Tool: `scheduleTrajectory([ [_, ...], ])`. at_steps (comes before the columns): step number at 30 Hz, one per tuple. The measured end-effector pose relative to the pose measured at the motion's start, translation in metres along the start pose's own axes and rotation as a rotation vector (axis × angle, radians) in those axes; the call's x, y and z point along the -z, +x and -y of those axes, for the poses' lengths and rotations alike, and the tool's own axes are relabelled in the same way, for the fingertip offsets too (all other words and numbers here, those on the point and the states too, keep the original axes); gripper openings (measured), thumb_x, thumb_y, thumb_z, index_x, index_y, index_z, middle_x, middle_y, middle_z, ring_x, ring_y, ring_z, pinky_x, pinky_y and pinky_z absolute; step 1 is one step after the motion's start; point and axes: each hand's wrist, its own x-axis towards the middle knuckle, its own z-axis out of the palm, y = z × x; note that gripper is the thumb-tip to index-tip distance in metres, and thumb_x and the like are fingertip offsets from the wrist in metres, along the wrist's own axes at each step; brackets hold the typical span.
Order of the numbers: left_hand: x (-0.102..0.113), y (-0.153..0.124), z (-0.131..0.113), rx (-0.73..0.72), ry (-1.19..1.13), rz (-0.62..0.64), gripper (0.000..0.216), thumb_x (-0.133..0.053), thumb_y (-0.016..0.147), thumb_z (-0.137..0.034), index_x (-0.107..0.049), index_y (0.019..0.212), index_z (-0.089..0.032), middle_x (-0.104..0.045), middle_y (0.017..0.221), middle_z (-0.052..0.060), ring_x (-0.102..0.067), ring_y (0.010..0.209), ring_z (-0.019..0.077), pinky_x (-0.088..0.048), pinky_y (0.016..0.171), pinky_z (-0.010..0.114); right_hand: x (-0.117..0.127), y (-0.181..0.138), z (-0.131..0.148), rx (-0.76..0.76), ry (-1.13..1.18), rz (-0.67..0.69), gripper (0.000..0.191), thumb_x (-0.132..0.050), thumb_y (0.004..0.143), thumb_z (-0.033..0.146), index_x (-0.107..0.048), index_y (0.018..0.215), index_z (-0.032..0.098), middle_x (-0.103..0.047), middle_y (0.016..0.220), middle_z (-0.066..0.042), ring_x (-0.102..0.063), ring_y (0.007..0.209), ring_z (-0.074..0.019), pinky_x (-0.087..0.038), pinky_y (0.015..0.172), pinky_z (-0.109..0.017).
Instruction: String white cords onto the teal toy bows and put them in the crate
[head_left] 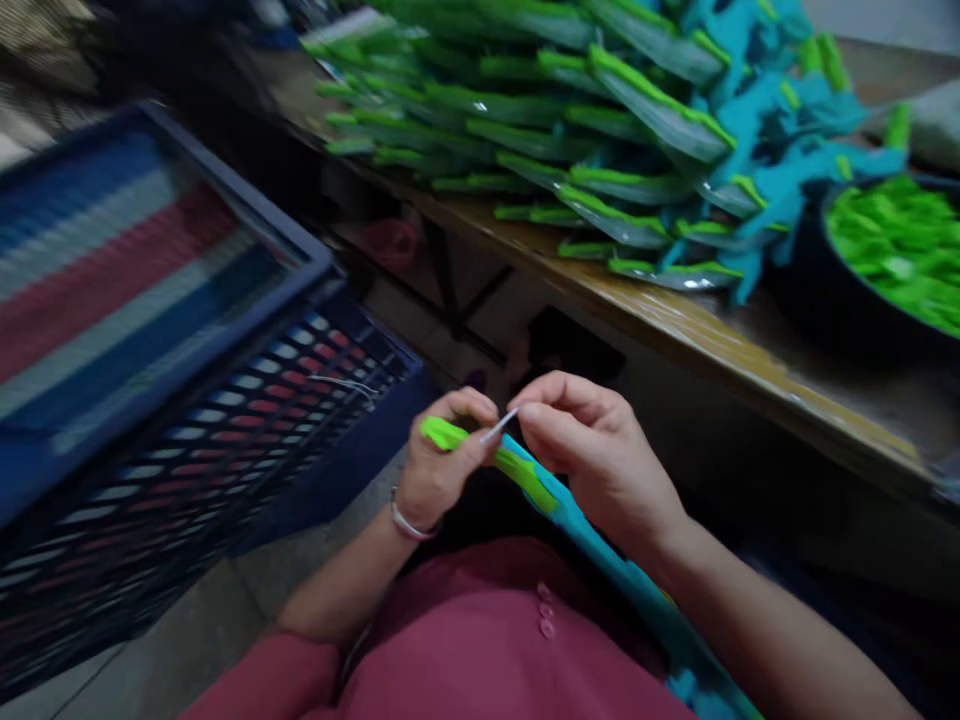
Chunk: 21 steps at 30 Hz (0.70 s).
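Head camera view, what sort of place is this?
Probably a small workshop: many similar green and blue pieces are heaped on a wooden table, a dark bowl holds loose green bits, and a big plastic crate stands nearby.

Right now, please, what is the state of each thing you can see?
Left hand: closed on long green-and-turquoise piece
Right hand: pinching thin pale strip
Thin pale strip: straight, slanted
Blue plastic lattice crate: holds striped material
Black round bowl: filled with bright green pieces
Many green and turquoise pieces: heaped on brown wooden table
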Motion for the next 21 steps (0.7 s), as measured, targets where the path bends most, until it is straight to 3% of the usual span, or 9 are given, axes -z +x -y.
scheduleTrajectory([
  [4,0.003,-0.004,0.005,-0.012,-0.109,0.090,0.021,-0.078,0.083,-0.020,-0.058,0.083,-0.019,-0.052,0.078,-0.002,-0.047,0.065,0.0086,-0.039,0.058,0.024,-0.015,0.003,0.005,0.247,-0.254,0.092,0.013,-0.065,0.090,0.025,-0.068,0.080,0.016,-0.068,0.070,0.000,-0.060,0.058,-0.0083,-0.047,0.054,-0.017],
  [7,0.006,-0.004,0.001,-0.061,-0.198,0.106,0.031,-0.082,0.077,-0.019,-0.051,0.075,-0.019,-0.049,0.074,-0.003,-0.046,0.066,0.0094,-0.038,0.060,0.024,-0.020,-0.001,0.000,0.370,-0.346,0.104,0.012,-0.062,0.093,0.021,-0.068,0.082,0.018,-0.068,0.073,0.001,-0.061,0.061,-0.0079,-0.047,0.055,-0.017],
  [15,0.009,0.000,-0.002,-0.030,-0.228,0.067,0.051,-0.087,0.072,-0.035,-0.038,0.067,-0.019,-0.045,0.069,-0.004,-0.042,0.062,0.0101,-0.036,0.060,0.025,-0.029,-0.010,-0.021,0.569,-0.439,0.082,0.012,-0.061,0.090,0.013,-0.069,0.085,0.019,-0.067,0.074,0.003,-0.060,0.065,-0.0073,-0.047,0.060,-0.018],
  [21,0.008,0.000,-0.006,0.029,-0.160,0.052,0.056,-0.087,0.069,-0.043,-0.037,0.064,-0.020,-0.046,0.068,-0.003,-0.041,0.063,0.0116,-0.036,0.062,0.027,-0.032,-0.011,-0.022,0.610,-0.456,0.062,0.013,-0.061,0.090,0.011,-0.069,0.086,0.021,-0.068,0.077,0.004,-0.061,0.065,-0.0072,-0.047,0.060,-0.018],
])
